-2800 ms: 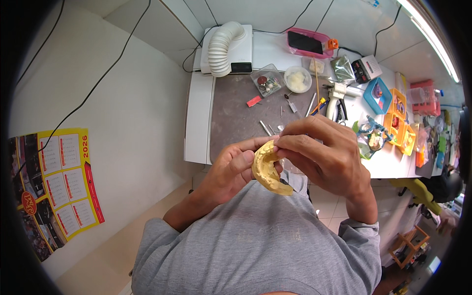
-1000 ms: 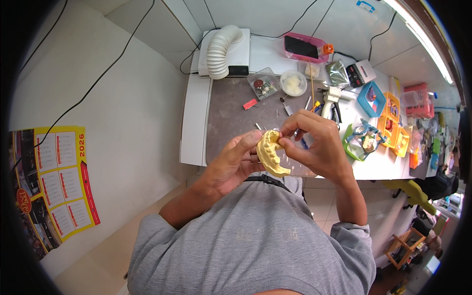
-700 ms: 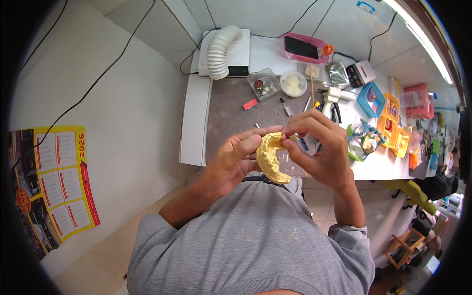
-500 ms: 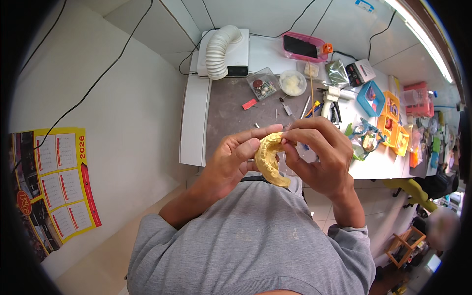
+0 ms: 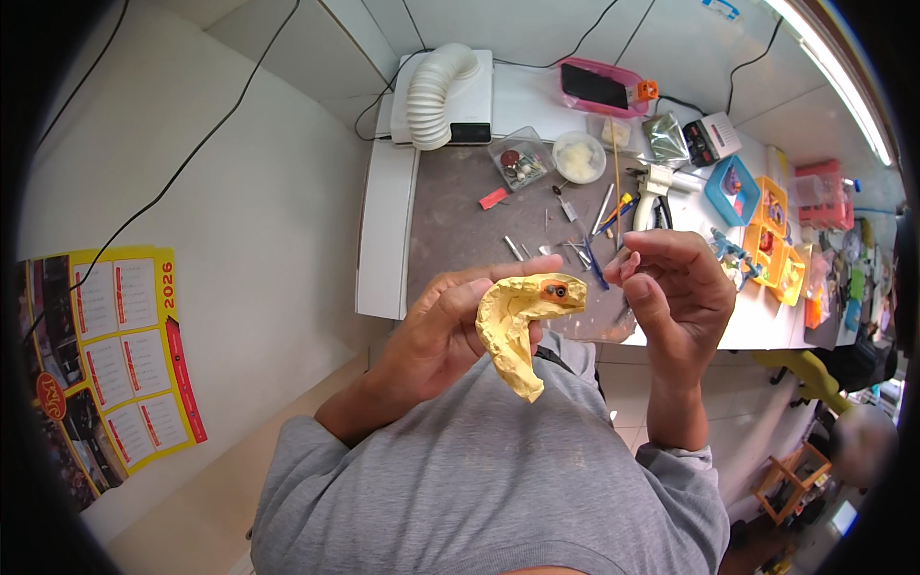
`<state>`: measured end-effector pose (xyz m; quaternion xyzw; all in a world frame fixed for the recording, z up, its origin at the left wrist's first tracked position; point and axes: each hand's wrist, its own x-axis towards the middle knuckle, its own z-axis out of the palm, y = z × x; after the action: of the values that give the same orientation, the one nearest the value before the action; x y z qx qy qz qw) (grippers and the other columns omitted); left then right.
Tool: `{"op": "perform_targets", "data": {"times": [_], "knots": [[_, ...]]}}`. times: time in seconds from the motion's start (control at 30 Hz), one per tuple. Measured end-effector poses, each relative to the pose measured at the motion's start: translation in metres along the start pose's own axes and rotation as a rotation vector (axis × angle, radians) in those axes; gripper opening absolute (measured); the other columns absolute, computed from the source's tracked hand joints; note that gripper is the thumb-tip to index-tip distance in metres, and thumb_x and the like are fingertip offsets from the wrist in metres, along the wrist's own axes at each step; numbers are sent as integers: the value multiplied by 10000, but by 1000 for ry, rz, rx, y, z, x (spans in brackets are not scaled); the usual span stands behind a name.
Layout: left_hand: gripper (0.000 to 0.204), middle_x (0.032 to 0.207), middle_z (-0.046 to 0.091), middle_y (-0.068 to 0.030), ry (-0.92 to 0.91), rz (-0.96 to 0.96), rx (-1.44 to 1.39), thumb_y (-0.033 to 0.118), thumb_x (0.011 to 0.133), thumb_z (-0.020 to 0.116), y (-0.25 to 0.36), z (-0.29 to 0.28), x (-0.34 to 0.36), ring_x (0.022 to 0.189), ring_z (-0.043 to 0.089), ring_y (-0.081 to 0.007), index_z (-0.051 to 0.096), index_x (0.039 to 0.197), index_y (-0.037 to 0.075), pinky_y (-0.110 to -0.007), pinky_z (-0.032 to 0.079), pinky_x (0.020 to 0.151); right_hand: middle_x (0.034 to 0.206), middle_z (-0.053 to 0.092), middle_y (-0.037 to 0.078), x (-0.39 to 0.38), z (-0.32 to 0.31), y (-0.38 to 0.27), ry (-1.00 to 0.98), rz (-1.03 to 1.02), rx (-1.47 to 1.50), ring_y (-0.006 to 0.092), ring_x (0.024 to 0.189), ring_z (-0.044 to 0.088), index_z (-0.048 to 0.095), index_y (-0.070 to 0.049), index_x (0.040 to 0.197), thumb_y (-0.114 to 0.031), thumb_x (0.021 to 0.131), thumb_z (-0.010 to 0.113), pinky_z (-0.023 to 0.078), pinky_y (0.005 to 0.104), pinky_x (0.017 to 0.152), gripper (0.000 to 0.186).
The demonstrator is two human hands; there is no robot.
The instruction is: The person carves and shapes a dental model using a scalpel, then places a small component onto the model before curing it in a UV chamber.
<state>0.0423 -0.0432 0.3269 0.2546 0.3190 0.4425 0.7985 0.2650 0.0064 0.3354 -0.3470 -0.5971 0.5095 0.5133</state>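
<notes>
My left hand [image 5: 433, 321] is closed around one side of a yellow plaster dental cast [image 5: 498, 314], a horseshoe-shaped jaw model with tooth shapes along its curve. Near the cast's right end is an orange-red patch [image 5: 555, 290] with small dark round spots in it. My right hand [image 5: 688, 292] is to the right of the cast, apart from it. Between its thumb and fingers it pinches a small pink piece [image 5: 629, 265], whose exact kind I cannot make out.
Behind my hands, the bench [image 5: 455, 206] bears a clear box of small parts [image 5: 521, 165], a white bowl [image 5: 579, 158], slim tools and a white handpiece-like tool [image 5: 652, 196]. A white ducted machine [image 5: 443, 96] stands at the back left. Blue [image 5: 732, 190] and orange trays [image 5: 767, 240] lie right.
My right hand has drawn away from the cast to the right, with the small pink piece in its fingers. The cast has turned, and its orange-red patch now shows.
</notes>
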Motion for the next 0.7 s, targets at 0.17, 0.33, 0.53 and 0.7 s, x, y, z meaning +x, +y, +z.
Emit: {"op": "perform_targets", "data": {"times": [0.17, 0.33, 0.53, 0.7], "knots": [[809, 1130, 669, -171, -11, -9, -7, 531, 1038, 427, 2, 2, 0, 853, 656, -138, 344, 1477, -143, -256, 586, 693, 958, 703, 99, -1, 3, 0, -6, 78, 118, 161, 901, 708, 636, 62, 1191, 7, 908, 705, 565, 293, 838, 297], [778, 1163, 661, -170, -39, -20, 5, 506, 1041, 433, 4, 1, 1, 870, 660, -139, 346, 1483, -129, -256, 586, 733, 949, 699, 86, -1, 2, 1, 0, 158, 249, 167, 905, 716, 630, 65, 1204, -50, 942, 687, 570, 286, 820, 291], [664, 1274, 622, -158, 135, 23, -13, 398, 1053, 436, -3, -8, 4, 945, 666, -145, 373, 1471, -113, -290, 590, 837, 946, 712, 90, 4, 2, 2, 1, 228, 309, 171, 887, 731, 641, 68, 1206, -97, 969, 668, 571, 234, 723, 290], [536, 1330, 619, -110, 251, 71, 12, 338, 1070, 422, -27, -55, 11, 1061, 664, -152, 451, 1459, -30, -339, 573, 923, 937, 717, 99, 17, 11, -3, -20, 207, 276, 158, 863, 722, 632, 50, 1241, -84, 986, 644, 557, 236, 691, 288]]}}
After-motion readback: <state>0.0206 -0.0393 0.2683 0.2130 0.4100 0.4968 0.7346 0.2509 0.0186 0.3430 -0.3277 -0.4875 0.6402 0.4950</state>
